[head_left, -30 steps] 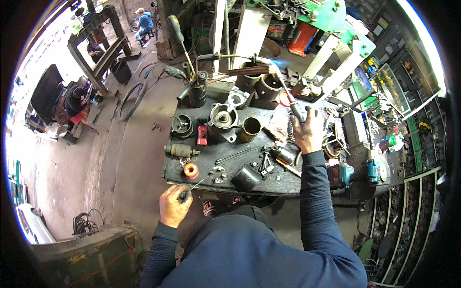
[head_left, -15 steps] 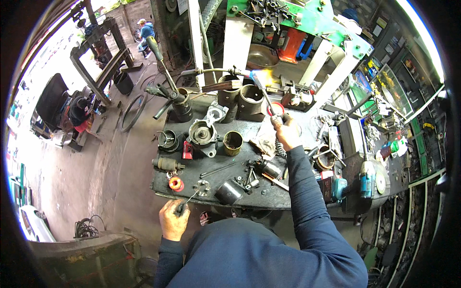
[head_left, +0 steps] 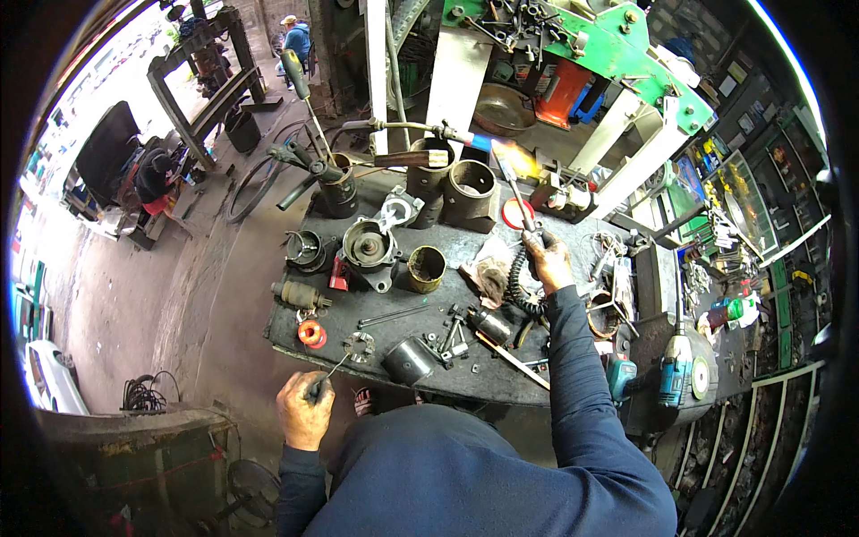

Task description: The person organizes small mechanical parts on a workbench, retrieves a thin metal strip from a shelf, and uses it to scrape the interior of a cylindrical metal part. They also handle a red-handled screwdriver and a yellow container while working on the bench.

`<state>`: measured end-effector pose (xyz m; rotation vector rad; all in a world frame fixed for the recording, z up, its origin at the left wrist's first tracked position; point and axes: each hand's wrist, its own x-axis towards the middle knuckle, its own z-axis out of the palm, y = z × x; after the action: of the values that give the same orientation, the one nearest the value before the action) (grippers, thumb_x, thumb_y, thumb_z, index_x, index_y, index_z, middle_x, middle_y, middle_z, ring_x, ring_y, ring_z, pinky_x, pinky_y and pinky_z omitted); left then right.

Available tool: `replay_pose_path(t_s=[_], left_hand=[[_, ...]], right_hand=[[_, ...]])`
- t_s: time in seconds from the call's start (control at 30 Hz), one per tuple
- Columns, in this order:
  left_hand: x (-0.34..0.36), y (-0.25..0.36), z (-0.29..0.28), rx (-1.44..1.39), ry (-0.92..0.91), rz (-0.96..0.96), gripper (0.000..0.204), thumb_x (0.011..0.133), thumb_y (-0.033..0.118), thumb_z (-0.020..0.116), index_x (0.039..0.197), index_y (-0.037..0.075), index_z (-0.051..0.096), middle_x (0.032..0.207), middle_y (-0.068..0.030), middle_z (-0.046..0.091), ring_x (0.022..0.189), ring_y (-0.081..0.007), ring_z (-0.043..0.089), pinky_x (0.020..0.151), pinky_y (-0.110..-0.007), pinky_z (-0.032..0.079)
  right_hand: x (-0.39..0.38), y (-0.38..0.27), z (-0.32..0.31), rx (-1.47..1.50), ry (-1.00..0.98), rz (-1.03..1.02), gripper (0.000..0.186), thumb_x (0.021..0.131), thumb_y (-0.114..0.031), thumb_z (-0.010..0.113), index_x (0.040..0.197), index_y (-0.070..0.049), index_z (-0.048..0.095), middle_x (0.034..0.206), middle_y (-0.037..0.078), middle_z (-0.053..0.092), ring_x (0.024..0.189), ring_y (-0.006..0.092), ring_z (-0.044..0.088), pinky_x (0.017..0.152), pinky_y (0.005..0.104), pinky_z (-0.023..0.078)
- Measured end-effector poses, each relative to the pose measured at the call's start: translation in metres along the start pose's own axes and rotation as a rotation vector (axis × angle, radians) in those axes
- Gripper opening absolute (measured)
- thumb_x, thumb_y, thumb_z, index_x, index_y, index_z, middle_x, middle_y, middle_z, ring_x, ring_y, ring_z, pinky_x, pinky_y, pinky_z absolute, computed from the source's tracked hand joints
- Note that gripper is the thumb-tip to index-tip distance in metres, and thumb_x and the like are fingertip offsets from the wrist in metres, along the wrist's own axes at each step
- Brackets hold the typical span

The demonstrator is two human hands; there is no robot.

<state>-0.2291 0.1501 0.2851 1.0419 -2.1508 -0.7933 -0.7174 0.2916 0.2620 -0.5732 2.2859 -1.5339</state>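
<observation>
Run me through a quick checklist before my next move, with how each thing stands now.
1. Torch flame lit: ok, blue turning orange.
2. Right hand gripping the rod-like tool: ok.
3. Tool's far end in the flame: ok, they overlap in this view.
4. Left hand holding the thin strand: ok.
5. Strand touching the ring-shaped part: cannot tell, they look very close.
6. Rag clear of the flame: ok, lying apart on the bench.

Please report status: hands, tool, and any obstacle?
Left hand closed on thin rod. Right hand gripping tool, far end at flame. Red ring near tool; no obstruction apparent.
</observation>
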Motion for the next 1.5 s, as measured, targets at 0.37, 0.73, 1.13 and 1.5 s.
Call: replay_pose_path(t_s=[0.37, 0.73, 1.13, 1.5], left_hand=[[0.018, 0.005, -0.003, -0.084, -0.03, -0.005, 0.013, 0.08, 0.002, 0.074, 0.092, -0.002, 0.071, 0.079, -0.0142, 0.065, 0.068, -0.03, 0.064, 0.064, -0.039, 0.051], [0.107, 0.044, -0.004, -0.326, -0.04, 0.155, 0.011, 0.086, 0.005, 0.077, 0.095, 0.001, 0.073, 0.081, -0.011, 0.068, 0.071, -0.0238, 0.065, 0.067, -0.035, 0.05], [0.132, 0.065, 0.016, -0.327, -0.178, 0.194, 0.015, 0.08, 0.006, 0.081, 0.093, -0.001, 0.075, 0.082, -0.011, 0.067, 0.076, -0.024, 0.067, 0.068, -0.034, 0.052], [0.133, 0.072, 0.018, -0.253, -0.188, 0.281, 0.017, 0.077, 0.009, 0.082, 0.092, 0.001, 0.075, 0.085, -0.0131, 0.07, 0.077, -0.0294, 0.068, 0.071, -0.037, 0.054]], right_hand=[[-0.016, -0.018, -0.007, -0.12, -0.003, -0.024, 0.033, 0.091, -0.026, 0.076, 0.109, 0.002, 0.072, 0.078, 0.007, 0.064, 0.07, 0.0168, 0.058, 0.067, 0.0345, 0.048], [-0.191, 0.011, 0.016, 0.074, -0.327, 0.036, 0.028, 0.089, -0.022, 0.084, 0.097, -0.001, 0.067, 0.069, -0.001, 0.058, 0.056, 0.0069, 0.052, 0.049, 0.0269, 0.041], [-0.231, 0.011, 0.028, 0.019, -0.31, 0.118, 0.037, 0.086, -0.027, 0.083, 0.106, 0.002, 0.071, 0.079, 0.003, 0.062, 0.075, 0.0129, 0.057, 0.069, 0.0318, 0.047], [-0.239, 0.029, 0.031, 0.003, -0.279, 0.021, 0.039, 0.086, -0.03, 0.082, 0.11, 0.0, 0.072, 0.094, 0.007, 0.071, 0.09, 0.0175, 0.063, 0.086, 0.0351, 0.05]])
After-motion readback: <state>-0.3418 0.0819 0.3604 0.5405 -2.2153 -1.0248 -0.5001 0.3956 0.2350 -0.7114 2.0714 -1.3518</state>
